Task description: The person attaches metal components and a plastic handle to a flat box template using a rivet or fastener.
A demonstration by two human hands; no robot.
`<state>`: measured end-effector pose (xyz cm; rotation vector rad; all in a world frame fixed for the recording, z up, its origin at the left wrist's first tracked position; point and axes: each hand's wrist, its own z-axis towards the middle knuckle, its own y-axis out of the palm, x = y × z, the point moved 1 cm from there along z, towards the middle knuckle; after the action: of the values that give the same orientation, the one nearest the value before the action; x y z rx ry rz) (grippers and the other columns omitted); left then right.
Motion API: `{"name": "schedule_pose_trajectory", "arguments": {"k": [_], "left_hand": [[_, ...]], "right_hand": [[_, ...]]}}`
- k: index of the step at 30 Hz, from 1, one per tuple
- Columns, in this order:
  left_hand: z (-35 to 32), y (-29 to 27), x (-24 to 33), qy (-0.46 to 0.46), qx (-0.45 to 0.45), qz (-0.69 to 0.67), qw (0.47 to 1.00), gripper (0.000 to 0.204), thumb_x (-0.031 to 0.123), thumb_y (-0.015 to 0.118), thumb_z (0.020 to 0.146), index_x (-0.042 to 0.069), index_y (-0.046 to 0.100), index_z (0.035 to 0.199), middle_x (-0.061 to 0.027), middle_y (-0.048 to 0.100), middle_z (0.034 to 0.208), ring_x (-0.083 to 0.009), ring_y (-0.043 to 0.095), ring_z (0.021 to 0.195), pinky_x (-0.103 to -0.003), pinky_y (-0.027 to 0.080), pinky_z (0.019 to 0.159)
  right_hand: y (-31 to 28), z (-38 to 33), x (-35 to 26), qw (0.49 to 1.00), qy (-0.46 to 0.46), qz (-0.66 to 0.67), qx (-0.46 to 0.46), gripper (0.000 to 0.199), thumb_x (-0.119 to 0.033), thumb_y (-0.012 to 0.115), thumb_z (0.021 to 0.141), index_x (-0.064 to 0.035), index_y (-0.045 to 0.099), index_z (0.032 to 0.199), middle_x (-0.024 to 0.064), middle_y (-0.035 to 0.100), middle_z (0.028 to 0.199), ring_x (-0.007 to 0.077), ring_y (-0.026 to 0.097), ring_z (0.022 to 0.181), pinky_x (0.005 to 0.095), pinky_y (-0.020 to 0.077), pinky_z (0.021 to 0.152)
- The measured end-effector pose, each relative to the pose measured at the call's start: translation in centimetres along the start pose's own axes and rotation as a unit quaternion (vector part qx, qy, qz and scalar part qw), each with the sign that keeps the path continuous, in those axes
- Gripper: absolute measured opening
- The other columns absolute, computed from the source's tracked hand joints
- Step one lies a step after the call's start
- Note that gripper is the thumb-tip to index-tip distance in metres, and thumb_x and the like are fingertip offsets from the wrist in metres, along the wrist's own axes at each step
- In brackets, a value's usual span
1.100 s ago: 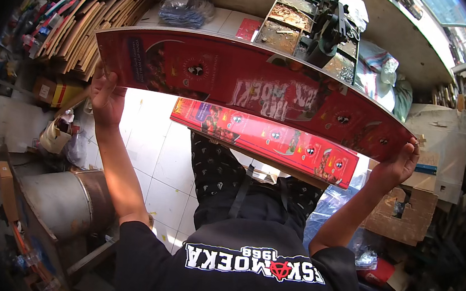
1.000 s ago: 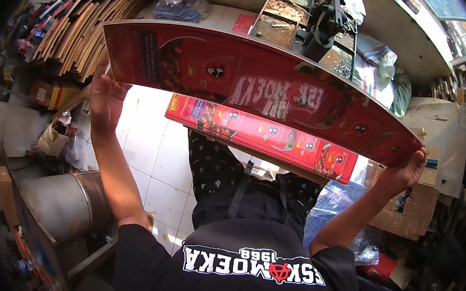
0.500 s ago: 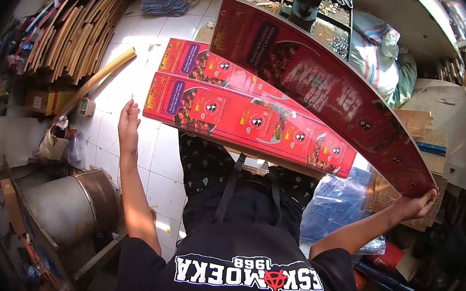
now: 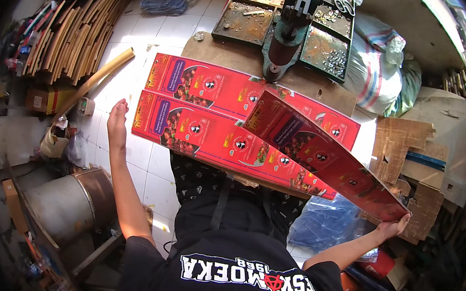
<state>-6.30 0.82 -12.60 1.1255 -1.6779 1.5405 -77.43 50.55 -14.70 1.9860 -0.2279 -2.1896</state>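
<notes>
Head view looks straight down over my black shirt (image 4: 233, 258) and lap. My right hand (image 4: 394, 227), low at the right of the frame, grips the near end of a long red printed board (image 4: 327, 157); my fingers are curled around its edge, and the board runs tilted from that hand up toward the middle of the frame, its far end raised over the other boards. My left hand (image 4: 116, 123), at the left of centre, is open and flat with the fingers stretched together, holding nothing; it sits just beside the left end of a second red board (image 4: 206, 134), and I cannot tell whether it touches that end. This second board lies across my knees, running from the left toward the lower right and passing under the one I hold. A third red board (image 4: 216, 85) lies just above it, almost parallel, on a brown worktop (image 4: 225, 52). Above that, at the top centre, a dark green vise (image 4: 286, 24) stands between rusty trays of small metal parts (image 4: 245, 15). Wooden strips (image 4: 70, 29) are stacked in the upper left, a metal drum (image 4: 67, 202) sits in the lower left, pieces of cardboard (image 4: 412, 146) lie at the right, and a blue plastic bag (image 4: 326, 222) is beside my right knee on the white tiled floor (image 4: 143, 24).
</notes>
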Motion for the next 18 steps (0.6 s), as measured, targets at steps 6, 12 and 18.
{"name": "schedule_pose_trajectory", "arguments": {"k": [6,12,18], "left_hand": [[2.5,2.6,2.5,0.066,-0.134,0.118,0.982,0.054,0.04,0.051,0.099,0.0,0.048,0.137,-0.017,0.061,0.121,-0.021,0.063,0.1,-0.032,0.048,0.089],[1.8,3.8,3.4,0.105,-0.078,0.126,0.983,0.047,0.034,0.053,0.099,-0.001,0.052,0.131,-0.0181,0.061,0.118,-0.0248,0.062,0.104,-0.036,0.048,0.089],[-3.5,5.0,7.3,0.26,-0.136,-0.167,0.941,0.069,0.051,0.042,0.1,-0.008,0.046,0.135,-0.0217,0.053,0.134,-0.0315,0.048,0.128,-0.04,0.034,0.11]], "right_hand": [[1.5,0.3,2.1,0.998,0.033,-0.014,-0.046,0.02,-0.02,0.064,0.095,-0.0035,0.063,0.105,0.0073,0.066,0.105,0.017,0.062,0.096,0.0315,0.0506,0.086],[7.4,-3.2,3.7,0.984,0.117,0.053,-0.127,0.015,-0.02,0.063,0.095,-0.0052,0.061,0.098,0.0081,0.068,0.097,0.0179,0.066,0.087,0.0329,0.056,0.078],[11.7,-8.7,3.3,0.982,0.135,0.028,-0.126,0.017,-0.02,0.061,0.096,-0.0036,0.059,0.098,0.0099,0.068,0.095,0.0184,0.067,0.084,0.0332,0.0572,0.075]]}}
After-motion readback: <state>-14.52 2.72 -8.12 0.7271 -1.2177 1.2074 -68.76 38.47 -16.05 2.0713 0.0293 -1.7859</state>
